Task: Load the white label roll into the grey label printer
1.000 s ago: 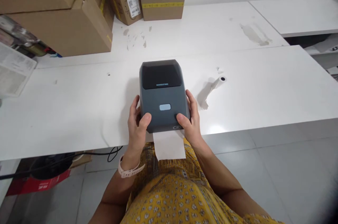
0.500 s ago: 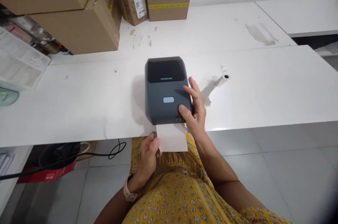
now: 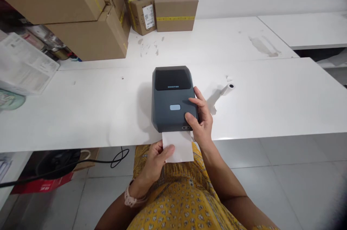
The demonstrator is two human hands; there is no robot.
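White paper, a flat rectangular sheet point(image 3: 182, 152), sticks out from the near side of the boxy dark grey plastic printer point(image 3: 164, 116) toward the person, in line with the printer's long axis, which runs front to back. The bare left hand point(image 3: 155, 159) is the nearer to the sheet, just in front of the printer's near left corner: thumb on top of the sheet's left edge, fingers curled under, seemingly pinching it, though the fingertips beneath are hidden. The bare right hand point(image 3: 202, 124) is loosely spread against the printer's right side, thumb on its top, touching it without closing round it. Right of the printer, clear of that hand, lies a small white paper roll point(image 3: 227, 90).
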